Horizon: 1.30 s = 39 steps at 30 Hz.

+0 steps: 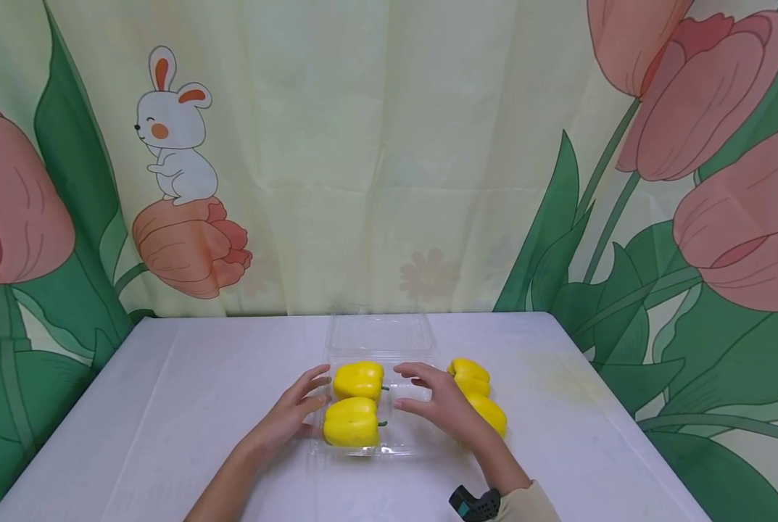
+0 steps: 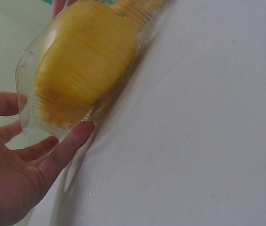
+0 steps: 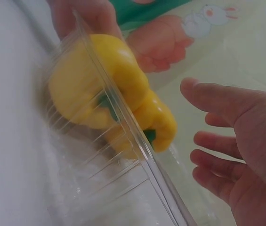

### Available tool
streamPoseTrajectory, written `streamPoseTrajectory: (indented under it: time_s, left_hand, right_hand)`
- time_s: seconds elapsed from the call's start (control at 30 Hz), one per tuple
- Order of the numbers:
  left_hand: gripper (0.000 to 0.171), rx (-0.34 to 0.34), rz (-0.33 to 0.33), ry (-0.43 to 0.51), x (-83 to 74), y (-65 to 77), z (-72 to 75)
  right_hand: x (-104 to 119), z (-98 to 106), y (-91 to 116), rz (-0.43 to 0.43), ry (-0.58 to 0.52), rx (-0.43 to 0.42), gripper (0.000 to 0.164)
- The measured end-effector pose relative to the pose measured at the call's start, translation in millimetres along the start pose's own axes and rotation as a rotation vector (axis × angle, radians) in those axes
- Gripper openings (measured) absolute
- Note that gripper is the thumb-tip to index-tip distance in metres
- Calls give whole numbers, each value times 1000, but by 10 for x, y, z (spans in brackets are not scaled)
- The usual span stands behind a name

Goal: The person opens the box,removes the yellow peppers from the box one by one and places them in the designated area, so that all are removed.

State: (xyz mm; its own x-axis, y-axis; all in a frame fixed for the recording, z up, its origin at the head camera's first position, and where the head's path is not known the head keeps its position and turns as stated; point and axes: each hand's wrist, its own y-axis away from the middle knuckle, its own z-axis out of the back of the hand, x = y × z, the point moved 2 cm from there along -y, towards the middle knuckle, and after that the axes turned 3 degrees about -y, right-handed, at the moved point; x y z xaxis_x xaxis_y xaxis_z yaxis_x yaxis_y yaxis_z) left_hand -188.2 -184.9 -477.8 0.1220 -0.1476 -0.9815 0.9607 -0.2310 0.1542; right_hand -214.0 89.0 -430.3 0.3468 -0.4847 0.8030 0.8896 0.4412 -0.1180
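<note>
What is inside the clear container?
In the head view, a nearer yellow pepper and a farther pepper lie in the clear container, along its left side. They cover its base beneath them; the right hand covers part of the right side.

This looks like a curtained-off tabletop set, the kind of room unclear: behind the white table (image 1: 186, 391) hangs a curtain (image 1: 323, 159) printed with a rabbit (image 1: 189, 170) and tulips (image 1: 708, 109), filling the view past the table's left and right edges.
</note>
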Motion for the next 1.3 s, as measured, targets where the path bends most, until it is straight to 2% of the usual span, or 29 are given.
streamPoseTrajectory:
  time_s: [0.67, 0.9, 1.3]
  left_hand:
    - [56, -7, 11, 11, 17, 10, 7]
    - [56, 10, 5, 2, 20, -16, -21]
    - [57, -18, 11, -7, 3, 0, -11]
  right_hand:
    - [36, -71, -68, 34, 16, 23, 53]
    - [27, -74, -84, 41, 20, 25, 53]
    - [29, -107, -136, 41, 9, 41, 54]
